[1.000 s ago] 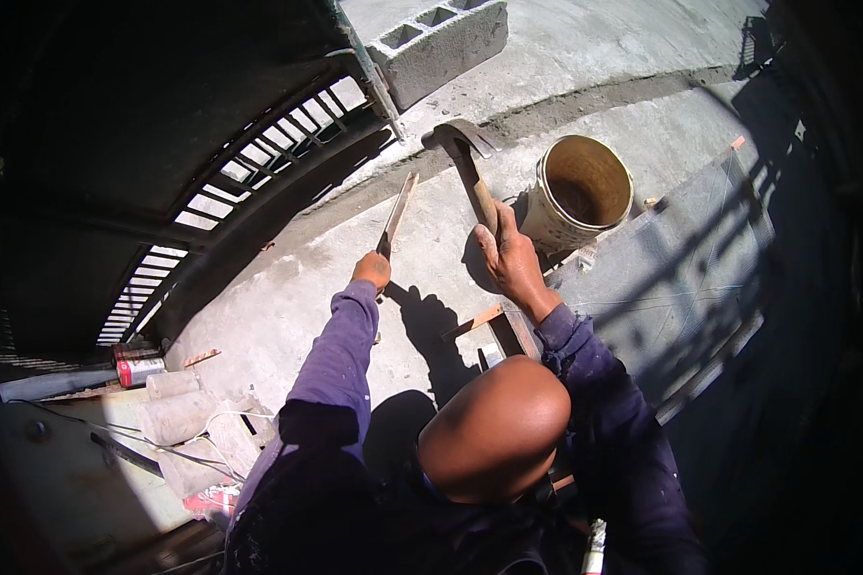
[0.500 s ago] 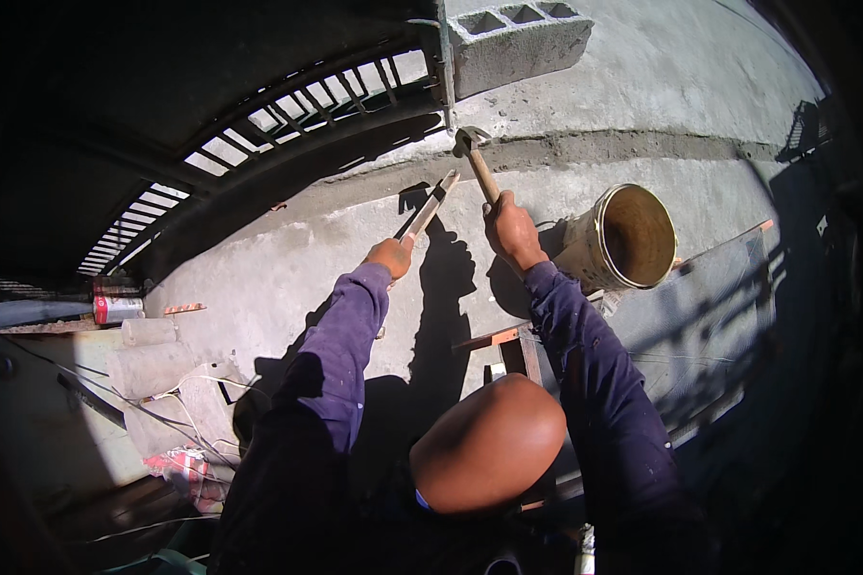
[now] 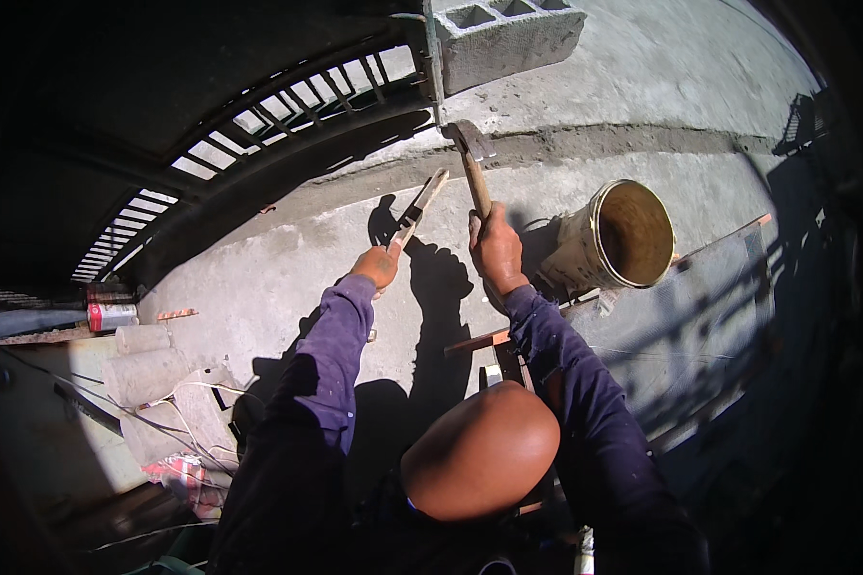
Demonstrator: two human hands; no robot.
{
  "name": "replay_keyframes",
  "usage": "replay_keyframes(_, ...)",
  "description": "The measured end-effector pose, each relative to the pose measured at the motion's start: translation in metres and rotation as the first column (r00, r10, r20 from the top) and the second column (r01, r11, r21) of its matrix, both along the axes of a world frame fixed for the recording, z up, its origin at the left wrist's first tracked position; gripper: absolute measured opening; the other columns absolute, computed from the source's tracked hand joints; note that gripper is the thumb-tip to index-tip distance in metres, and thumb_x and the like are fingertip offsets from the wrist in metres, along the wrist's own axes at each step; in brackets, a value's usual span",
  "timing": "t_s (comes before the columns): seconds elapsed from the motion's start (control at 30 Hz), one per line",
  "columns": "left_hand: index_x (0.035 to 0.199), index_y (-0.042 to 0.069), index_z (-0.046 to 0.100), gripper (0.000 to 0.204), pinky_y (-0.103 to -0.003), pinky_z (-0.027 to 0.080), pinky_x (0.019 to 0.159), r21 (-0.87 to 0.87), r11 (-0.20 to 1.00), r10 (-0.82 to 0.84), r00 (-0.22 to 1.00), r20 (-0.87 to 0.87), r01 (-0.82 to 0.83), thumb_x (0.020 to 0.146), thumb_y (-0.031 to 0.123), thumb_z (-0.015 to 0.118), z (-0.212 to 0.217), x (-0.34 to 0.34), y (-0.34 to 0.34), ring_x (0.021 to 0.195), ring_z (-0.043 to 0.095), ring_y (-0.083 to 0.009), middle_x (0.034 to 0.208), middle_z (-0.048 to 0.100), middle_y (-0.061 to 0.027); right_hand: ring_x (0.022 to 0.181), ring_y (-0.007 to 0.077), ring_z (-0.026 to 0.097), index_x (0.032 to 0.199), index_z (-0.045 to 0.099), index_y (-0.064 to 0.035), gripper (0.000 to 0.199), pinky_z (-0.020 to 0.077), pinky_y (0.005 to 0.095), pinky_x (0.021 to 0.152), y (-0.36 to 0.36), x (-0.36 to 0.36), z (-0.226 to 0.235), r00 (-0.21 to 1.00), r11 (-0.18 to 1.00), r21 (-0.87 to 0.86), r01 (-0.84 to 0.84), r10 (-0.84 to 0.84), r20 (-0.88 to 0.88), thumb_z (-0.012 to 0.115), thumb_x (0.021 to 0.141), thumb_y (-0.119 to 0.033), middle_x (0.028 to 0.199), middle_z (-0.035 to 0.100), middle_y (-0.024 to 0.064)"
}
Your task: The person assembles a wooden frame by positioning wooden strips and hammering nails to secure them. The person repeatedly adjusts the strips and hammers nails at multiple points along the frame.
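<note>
My right hand [image 3: 498, 251] is wrapped round the wooden handle of a claw hammer [image 3: 478, 182]. The hammer's metal head is raised near the foot of a metal post [image 3: 435, 67]. To the left, my left hand [image 3: 378, 266] is closed on a long, narrow, pale tool [image 3: 426, 203] with a dark part midway; its exact kind is unclear. That tool points up and right, its tip a little apart from the hammer. Below both lies the grey concrete floor [image 3: 259, 251], crossed by a rough, darker groove [image 3: 585, 146].
A stained bucket [image 3: 571, 257] lies tilted, right of my right hand. A hollow concrete block [image 3: 518, 50] stands beyond the post. The dark barred gate [image 3: 278, 113] fills the upper left. Concrete cylinders [image 3: 149, 374] and cables lie at left, a grey panel [image 3: 686, 316] at right.
The hammer has turned more upright, and its head shows more from the side. Both hands have shifted slightly left, and the whole view has moved a little.
</note>
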State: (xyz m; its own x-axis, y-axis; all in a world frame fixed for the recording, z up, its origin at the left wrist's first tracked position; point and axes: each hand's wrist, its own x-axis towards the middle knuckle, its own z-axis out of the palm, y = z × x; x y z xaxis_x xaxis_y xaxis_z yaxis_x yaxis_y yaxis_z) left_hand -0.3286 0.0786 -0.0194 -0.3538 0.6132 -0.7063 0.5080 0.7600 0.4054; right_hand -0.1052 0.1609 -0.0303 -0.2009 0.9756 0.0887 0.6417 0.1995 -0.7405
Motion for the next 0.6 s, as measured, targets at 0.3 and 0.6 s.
replay_keyframes(0.3,0.112,0.003,0.064,0.061,-0.046,0.054,0.062,0.182,0.971,-0.116,0.971,-0.208,0.155,0.102,0.060,0.045,-0.015,-0.016,-0.014,0.069,0.068,-0.0369,0.082,0.070,-0.0189,0.073,0.0514,0.066,0.101,0.052,0.0006,0.034,0.0499,0.0514,0.063,-0.057,0.042,0.014,0.960,0.942,-0.334,0.031,-0.121,-0.252,0.062,0.102,-0.032,0.075,0.064,0.0310)
replay_keyframes(0.6,0.104,0.003,0.065,0.025,-0.034,0.050,0.064,0.663,0.733,-0.123,0.988,-0.090,0.152,0.102,0.028,0.065,0.039,0.052,-0.068,0.067,0.060,-0.0162,0.073,0.063,-0.0104,0.060,0.0200,0.059,0.107,0.056,-0.0028,0.021,0.0470,0.0366,0.057,-0.222,0.227,0.069,0.952,0.923,-0.381,0.044,-0.154,-0.263,0.066,0.100,-0.020,0.071,0.061,0.0124)
